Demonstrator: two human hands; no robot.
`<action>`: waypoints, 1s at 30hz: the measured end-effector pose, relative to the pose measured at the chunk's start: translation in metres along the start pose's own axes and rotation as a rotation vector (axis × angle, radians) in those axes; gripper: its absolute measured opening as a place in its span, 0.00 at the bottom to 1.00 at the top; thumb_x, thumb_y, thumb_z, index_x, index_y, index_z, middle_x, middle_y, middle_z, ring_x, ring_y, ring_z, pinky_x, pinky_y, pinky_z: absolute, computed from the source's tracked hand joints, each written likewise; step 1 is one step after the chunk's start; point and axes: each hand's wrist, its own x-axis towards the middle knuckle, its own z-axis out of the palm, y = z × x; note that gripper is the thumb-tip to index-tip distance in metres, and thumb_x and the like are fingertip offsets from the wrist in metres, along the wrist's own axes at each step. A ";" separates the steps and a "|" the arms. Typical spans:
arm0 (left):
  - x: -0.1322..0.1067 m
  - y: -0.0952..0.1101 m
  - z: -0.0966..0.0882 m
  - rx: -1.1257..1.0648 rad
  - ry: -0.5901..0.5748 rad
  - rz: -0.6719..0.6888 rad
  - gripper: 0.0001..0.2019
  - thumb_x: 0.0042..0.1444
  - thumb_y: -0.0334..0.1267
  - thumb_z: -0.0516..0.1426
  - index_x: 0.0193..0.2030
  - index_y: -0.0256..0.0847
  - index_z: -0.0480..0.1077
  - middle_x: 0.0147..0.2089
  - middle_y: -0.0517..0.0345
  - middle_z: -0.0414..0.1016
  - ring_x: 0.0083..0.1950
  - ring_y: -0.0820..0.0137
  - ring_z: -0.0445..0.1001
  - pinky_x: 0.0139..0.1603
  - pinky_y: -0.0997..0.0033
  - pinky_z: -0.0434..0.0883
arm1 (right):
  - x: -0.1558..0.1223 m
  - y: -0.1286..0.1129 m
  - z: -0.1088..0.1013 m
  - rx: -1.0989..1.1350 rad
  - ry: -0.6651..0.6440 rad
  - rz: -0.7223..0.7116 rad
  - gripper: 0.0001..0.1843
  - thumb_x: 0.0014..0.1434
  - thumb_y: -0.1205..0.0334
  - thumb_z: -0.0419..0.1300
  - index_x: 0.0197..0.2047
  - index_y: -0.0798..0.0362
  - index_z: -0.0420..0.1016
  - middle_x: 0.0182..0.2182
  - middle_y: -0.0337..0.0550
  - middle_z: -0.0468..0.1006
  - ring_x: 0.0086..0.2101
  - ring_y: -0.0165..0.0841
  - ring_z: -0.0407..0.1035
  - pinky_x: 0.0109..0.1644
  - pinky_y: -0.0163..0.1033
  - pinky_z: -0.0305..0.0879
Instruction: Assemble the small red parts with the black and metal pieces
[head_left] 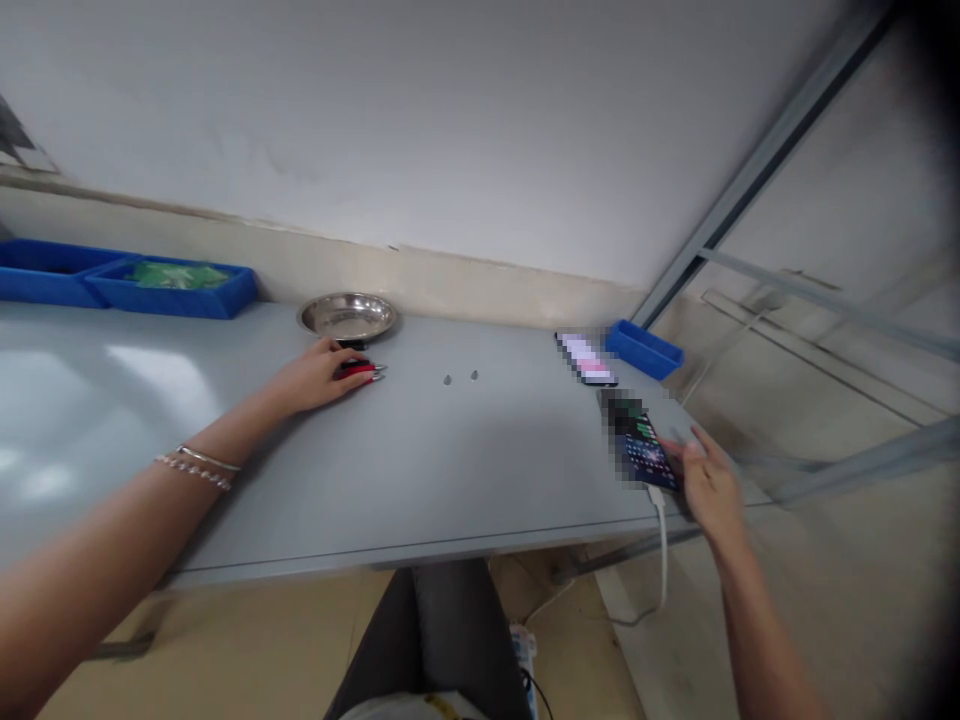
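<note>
My left hand [315, 377] rests on the grey table [420, 470], fingers laid over a red and black tool [361, 370] with metal tips, just in front of a round steel bowl [349, 316]. My right hand [709, 485] is at the table's right edge, fingers spread, touching a lit phone [646, 452] that has a white cable [661, 545] plugged in and hanging down. A second lit phone [586, 358] lies farther back.
Two small metal parts [460, 378] lie mid-table. A small blue bin [645, 348] sits at the back right; larger blue bins [172, 287], one holding green items, stand at the back left. A wall runs behind. Metal frame bars stand to the right.
</note>
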 end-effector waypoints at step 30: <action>0.001 -0.002 0.001 0.009 0.003 0.006 0.33 0.55 0.63 0.44 0.51 0.39 0.72 0.45 0.46 0.69 0.45 0.58 0.71 0.52 0.60 0.65 | 0.002 -0.001 -0.012 0.269 -0.229 0.061 0.42 0.44 0.40 0.66 0.61 0.43 0.65 0.56 0.48 0.68 0.47 0.45 0.70 0.48 0.50 0.71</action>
